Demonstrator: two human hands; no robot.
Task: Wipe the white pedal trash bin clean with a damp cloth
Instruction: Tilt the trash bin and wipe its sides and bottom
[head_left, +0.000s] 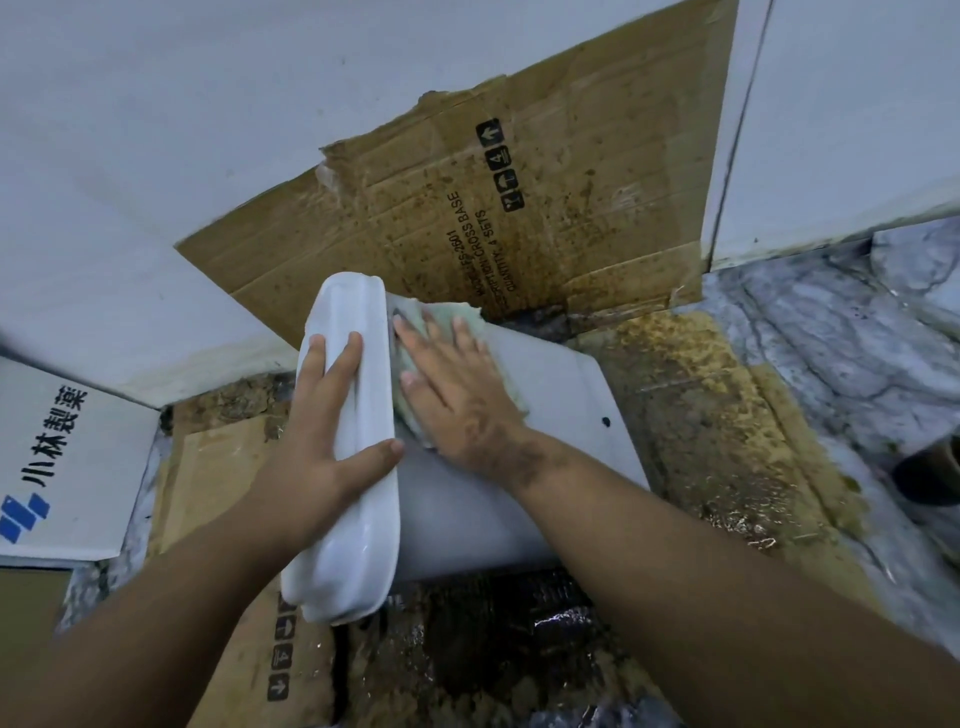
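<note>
- Two bare arms reach in from the bottom edge, closest of all.
- The left hand (332, 415) lies on the lid (348, 457) of the white pedal trash bin (519, 441). Its fingers are almost straight and lie flat on top of the lid. The thumb hooks round the lid's right edge.
- The lid is shiny and white. It stands up on its edge, with its top turned to the left.
- The right hand (457, 395) is spread flat, fingers straight. It presses a pale green cloth (441, 322) down on the side of the bin, just beside the lid.
- The cloth peeks out past the fingertips and under the palm.
- The bin lies on its side on the floor, in the middle of the view. There is one small dark spot (605, 421) near its right edge.
- The bin rests on dirty, wet brown cardboard (701, 415) with lots of dark specks.
- Another stained cardboard sheet (493, 208) leans on the white wall (208, 130) behind the bin. It has black printed words and arrow signs.
- A white box (67, 462) with blue and black letters sits at the left.
- Grey marble floor (857, 338) shows at the right.
</note>
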